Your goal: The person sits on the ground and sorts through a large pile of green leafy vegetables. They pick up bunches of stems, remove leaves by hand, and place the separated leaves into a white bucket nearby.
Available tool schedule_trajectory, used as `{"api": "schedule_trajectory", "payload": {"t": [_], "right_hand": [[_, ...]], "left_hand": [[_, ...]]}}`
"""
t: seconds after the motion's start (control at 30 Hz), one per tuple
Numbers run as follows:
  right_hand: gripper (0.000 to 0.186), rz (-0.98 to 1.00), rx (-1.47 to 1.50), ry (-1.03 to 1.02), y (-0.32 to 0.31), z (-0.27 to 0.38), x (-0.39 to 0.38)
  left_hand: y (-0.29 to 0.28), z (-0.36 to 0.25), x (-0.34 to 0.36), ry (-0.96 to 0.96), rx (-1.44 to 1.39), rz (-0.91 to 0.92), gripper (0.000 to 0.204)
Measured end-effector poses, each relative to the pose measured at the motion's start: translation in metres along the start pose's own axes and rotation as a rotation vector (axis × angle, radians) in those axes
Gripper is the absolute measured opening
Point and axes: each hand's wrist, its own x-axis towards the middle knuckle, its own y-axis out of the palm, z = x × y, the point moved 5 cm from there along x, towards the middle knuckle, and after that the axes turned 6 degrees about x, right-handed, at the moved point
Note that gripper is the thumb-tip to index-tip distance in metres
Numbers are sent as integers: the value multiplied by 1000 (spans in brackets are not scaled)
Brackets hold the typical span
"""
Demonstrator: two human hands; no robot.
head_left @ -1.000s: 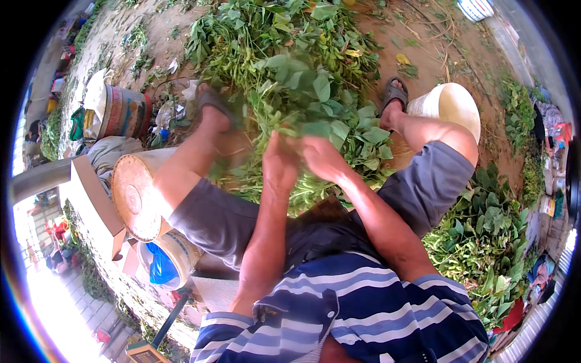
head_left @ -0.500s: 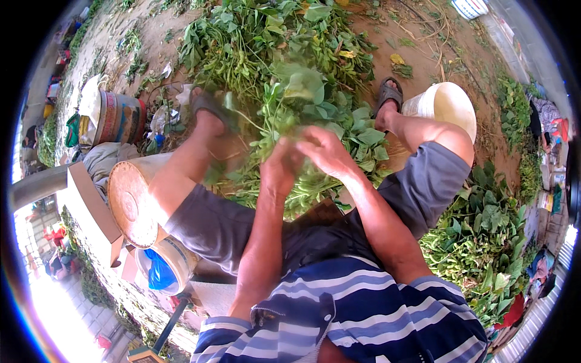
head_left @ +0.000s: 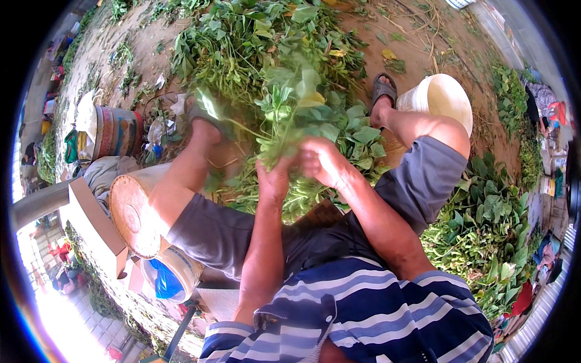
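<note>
At the far left a striped drum (head_left: 124,133) stands with white sheeting over its edge, and below it lie a grey cloth (head_left: 109,170), a cardboard box (head_left: 95,218), a pale tub (head_left: 132,212) whose stained round end faces out, and an open bucket (head_left: 192,271) holding a blue bag (head_left: 166,280). Further right, a broad heap of green plants (head_left: 224,69) with leaves and pods spreads between the person's two sandalled feet. Over its near part is the left hand (head_left: 274,177), its fingers curled round the lower stems of a leafy sprig (head_left: 278,118), which points up and away from the person, its top blurred. Just right of that base comes the right hand (head_left: 325,159), bent inward with its fingertips close to the stems; they are so smeared by motion that I cannot tell whether they pinch a part of the plant or are free. The step in hand looks to be working over this one sprig, the left hand steadying it while the right one plucks at it. The next move calls for a firm left hold low on the stems and the right fingertips placed precisely among them. Beside the right foot a white bucket (head_left: 417,97) leans with its mouth toward the right, and below it, past the knee, lies a second pile of plants (head_left: 484,242).
</note>
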Motion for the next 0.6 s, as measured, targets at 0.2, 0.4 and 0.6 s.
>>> {"api": "schedule_trajectory", "payload": {"t": [0.2, 0.4, 0.6], "right_hand": [[18, 55, -10, -66, -11, -2, 11], [23, 12, 7, -112, -8, -6, 12], [33, -22, -902, -302, 12, 14, -3]], "left_hand": [[-4, 15, -9, 204, 242, -194, 15], [10, -6, -8, 187, 245, -116, 15], [6, 25, 3, -211, -491, -58, 23]]}}
